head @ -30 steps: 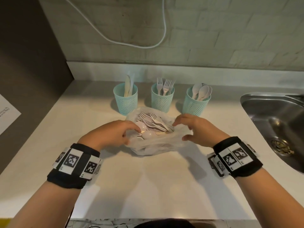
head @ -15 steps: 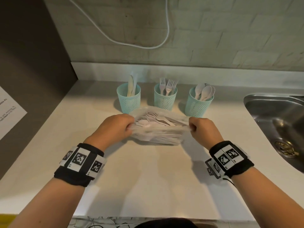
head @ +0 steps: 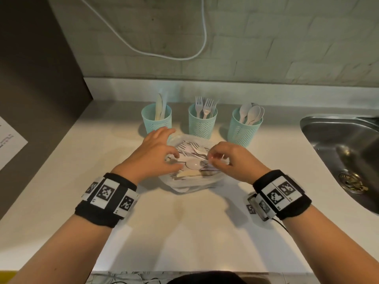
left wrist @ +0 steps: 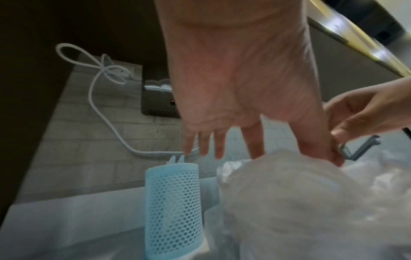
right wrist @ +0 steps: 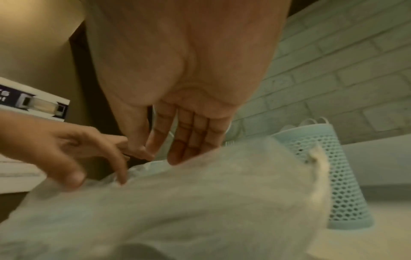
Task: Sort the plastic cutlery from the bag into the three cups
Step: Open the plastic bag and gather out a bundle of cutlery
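- Lying on the white counter (head: 184, 232), a clear plastic bag (head: 190, 184) of cutlery sits just before three mesh cups (head: 202, 126).
- Left hand (head: 152, 155) hovers over it, fingers spread.
- Right hand (head: 229, 158) pinches something; what, I cannot tell.

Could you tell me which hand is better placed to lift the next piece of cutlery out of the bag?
Probably the right hand: its fingertips pinch at cutlery in the bag, beside the spoon. The left hand is spread open at the bag's left edge.

Sink (head: 346, 152) cut off at right edge
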